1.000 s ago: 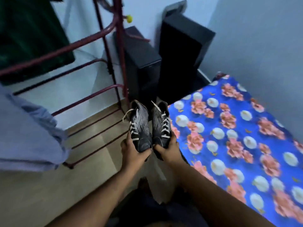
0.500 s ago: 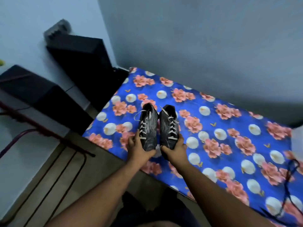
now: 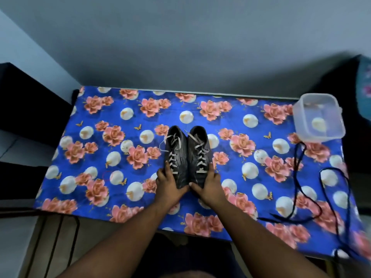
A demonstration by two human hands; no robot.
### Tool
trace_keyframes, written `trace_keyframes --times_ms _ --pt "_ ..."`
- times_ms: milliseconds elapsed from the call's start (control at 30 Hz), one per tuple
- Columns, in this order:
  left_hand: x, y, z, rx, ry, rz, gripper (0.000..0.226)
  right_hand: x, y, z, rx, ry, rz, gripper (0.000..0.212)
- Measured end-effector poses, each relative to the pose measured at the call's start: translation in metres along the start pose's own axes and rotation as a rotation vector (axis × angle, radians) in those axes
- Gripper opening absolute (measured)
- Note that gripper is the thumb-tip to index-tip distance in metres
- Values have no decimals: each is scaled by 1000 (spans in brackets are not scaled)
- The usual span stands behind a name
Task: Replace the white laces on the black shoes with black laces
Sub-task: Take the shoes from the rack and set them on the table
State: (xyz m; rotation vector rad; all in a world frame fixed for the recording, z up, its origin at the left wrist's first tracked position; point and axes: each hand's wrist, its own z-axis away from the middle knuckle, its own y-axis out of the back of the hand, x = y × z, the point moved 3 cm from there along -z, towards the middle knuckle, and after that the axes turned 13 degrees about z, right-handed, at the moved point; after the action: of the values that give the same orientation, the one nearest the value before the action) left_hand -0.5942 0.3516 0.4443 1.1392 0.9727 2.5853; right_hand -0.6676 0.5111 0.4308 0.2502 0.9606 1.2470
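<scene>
Two black shoes (image 3: 187,155) are sitting side by side, touching, on the flowered blue cloth (image 3: 96,141) that is covering the table, and a person is gripping them from the near end. Largest in view is that cloth, stretching well away to both sides of the hands. The shoes are lying with their long axes pointing straight away from the person, toes nearest the wrists and heel openings at the far end. The left hand (image 3: 167,185) is curling around the toe of the left shoe, thumb lying across the tip; the right hand (image 3: 208,184) is doing the same on the right shoe, fingers wrapping the outer side. The white laces (image 3: 197,155) are threading up both shoes, beginning just beyond the fingertips, with loose ends trailing at the far end.

Out to the right of the right hand, well apart from it, a clear plastic container (image 3: 319,117) is resting near the far corner. The black laces (image 3: 301,177) are sprawling in loops nearer than the container, also on the right, so the right hand looks the nearer one for fetching them. Unlacing, judging from the full lacing, is not yet begun.
</scene>
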Motion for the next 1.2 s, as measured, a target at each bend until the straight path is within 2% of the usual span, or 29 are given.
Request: trace_keyframes --times_ms 233,600,967,1200 --pt "-18 0 1 -68 -6 -123 118 18 -9 -5 -46 57 109 114" --pt "-25 4 -1 -131 -35 -160 118 8 -19 0 44 31 152 113" --pt "-30 17 -12 -194 -188 -256 118 -1 -27 1 88 -51 108 114" --pt "-45 27 -26 -227 -321 -197 118 -22 -37 4 165 -176 102 116"
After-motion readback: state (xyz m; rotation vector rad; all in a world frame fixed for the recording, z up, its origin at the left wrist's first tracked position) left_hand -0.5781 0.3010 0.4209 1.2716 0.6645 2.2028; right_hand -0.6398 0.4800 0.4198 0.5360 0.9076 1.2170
